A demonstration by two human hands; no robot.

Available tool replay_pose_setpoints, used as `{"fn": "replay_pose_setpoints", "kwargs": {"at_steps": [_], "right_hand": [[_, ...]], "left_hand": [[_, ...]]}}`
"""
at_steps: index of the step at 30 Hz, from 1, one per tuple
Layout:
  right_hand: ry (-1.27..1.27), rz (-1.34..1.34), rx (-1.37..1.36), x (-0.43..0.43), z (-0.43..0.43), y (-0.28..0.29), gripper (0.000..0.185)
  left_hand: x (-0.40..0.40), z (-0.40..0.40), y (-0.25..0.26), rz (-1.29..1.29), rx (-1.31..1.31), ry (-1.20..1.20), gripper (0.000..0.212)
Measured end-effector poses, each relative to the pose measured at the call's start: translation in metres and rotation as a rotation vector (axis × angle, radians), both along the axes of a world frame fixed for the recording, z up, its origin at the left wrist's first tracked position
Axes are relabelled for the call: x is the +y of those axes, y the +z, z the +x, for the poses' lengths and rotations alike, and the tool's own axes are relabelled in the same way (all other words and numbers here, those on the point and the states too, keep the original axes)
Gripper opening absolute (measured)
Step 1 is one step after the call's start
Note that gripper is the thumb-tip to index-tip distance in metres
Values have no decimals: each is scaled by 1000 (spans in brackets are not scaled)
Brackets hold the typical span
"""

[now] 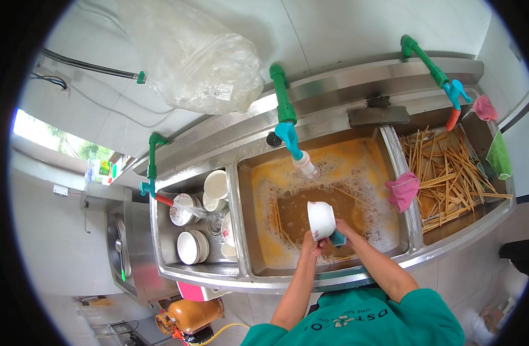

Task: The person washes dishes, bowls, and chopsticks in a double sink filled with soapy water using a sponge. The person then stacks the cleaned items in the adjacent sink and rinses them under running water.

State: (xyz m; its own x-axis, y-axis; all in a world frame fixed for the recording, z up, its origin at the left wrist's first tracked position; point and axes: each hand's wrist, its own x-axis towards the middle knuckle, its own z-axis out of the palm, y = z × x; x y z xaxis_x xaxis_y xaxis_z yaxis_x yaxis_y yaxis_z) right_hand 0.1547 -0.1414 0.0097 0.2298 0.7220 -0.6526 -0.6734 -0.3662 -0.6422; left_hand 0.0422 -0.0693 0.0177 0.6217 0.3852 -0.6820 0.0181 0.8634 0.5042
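A white bowl [321, 220] with small pink flower marks is tilted on its side above the murky, foamy water of the middle sink basin [243, 207]. My left hand [312, 245] grips the bowl from below. At the bowl's right side, my right hand [344, 229] holds a blue-green cloth or scouring pad [338, 238] against or close to it; the fingers are partly hidden. Several wooden chopsticks [278, 218] lie in the water. White bowls [188, 247] stand stacked in the left basin, where water runs from a tap with a red tube [164, 199].
Many chopsticks [450, 173] fill the right basin. A pink cloth [402, 191] hangs over the divider; another pink cloth [485, 107] and a green one [500, 155] hang at the far right rim. The middle tap [289, 134] reaches over the water. A large plastic bag [203, 65] hangs above.
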Motion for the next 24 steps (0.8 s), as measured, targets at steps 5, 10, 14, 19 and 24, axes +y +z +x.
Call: {"fn": "replay_pose_setpoints", "kwargs": {"at_steps": [5, 10, 14, 19, 24], "right_hand": [[231, -160, -1096, -13, 11, -9, 13], [390, -277, -1489, -26, 13, -4, 22], [666, -219, -1315, -34, 26, -37, 24], [268, -39, -1001, -10, 22, 6, 26], [-21, -140, -724, 13, 0, -17, 29]], "left_hand": [[19, 6, 22, 489, 414, 29, 20], [52, -32, -41, 979, 795, -65, 34], [48, -19, -33, 1154, 868, -188, 39], [39, -15, -24, 1503, 842, -310, 51], [12, 5, -16, 1348, 708, -366, 53]]}}
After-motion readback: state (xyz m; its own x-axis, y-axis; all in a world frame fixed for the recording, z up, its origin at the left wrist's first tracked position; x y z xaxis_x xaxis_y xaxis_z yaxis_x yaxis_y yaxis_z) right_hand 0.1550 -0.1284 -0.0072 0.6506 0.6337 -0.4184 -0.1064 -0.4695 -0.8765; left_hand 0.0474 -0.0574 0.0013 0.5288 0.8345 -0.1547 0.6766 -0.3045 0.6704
